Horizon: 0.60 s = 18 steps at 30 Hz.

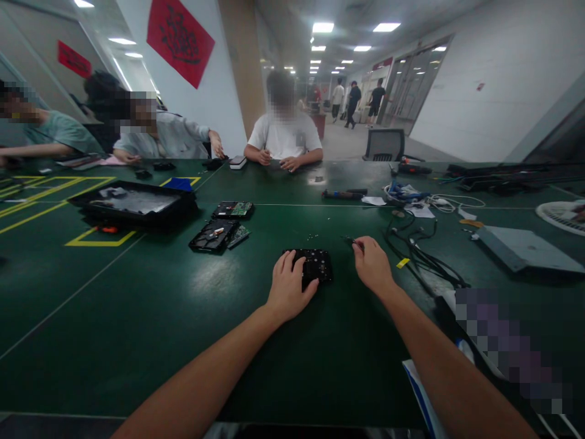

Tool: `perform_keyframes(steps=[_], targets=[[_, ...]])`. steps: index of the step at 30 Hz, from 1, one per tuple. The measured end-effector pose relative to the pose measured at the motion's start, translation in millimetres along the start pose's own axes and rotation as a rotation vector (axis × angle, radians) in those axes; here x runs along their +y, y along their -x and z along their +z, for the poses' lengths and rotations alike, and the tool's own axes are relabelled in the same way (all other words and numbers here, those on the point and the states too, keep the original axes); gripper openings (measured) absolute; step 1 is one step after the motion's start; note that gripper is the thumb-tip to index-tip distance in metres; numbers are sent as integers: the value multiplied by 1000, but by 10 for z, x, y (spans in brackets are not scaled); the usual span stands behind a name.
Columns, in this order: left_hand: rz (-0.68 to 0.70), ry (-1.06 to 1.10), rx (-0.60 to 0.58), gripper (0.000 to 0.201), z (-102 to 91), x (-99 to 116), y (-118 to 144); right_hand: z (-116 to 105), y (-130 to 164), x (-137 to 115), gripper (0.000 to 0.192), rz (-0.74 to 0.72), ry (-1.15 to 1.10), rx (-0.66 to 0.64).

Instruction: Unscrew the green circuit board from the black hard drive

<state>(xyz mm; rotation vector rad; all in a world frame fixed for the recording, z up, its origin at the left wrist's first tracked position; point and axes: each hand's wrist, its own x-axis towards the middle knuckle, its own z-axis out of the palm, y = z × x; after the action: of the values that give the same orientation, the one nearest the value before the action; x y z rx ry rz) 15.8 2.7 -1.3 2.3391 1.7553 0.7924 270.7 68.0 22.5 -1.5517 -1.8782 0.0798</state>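
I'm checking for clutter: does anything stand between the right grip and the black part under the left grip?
Nothing visible: between the right grip, holding a slim tool, and the black part lies only green tabletop. The left grip rests over the part's left side.

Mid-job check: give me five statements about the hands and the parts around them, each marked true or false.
1. The left hand is on the black unit. True.
2. The grey box lies to the right of the right hand. True.
3. The right hand is empty. False: its fingertips hold a small dark item.
4. Small bright bits lie just beyond the black unit. True.
5. Nothing lies left of the black unit. False: a black tray, among other things, does.
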Motion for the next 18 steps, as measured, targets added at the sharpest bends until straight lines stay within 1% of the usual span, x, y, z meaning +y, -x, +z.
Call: perform_keyframes(steps=[3,7,10,12,14,16,18], targets=[[-32,-26,-41,71,-14,6,-4,-2,-7,-7,30,-2,-88,72],[-89,-41,-51,84,-7,-10,-5,0,6,-25,40,14,-118,109],[-38,-24,-37,85,12,-58,-2,-19,5,-38,43,-10,-102,107],[6,-9,-26,84,21,-93,-8,-40,-3,-36,44,0,-102,99],[37,11,-25,80,24,-115,-23,-54,-12,-18,46,69,-115,105],[57,26,-33,75,26,-119,-43,-49,-19,12,48,169,-158,113],[71,28,-48,73,29,-109,-60,-17,-23,37,52,247,-274,70]])
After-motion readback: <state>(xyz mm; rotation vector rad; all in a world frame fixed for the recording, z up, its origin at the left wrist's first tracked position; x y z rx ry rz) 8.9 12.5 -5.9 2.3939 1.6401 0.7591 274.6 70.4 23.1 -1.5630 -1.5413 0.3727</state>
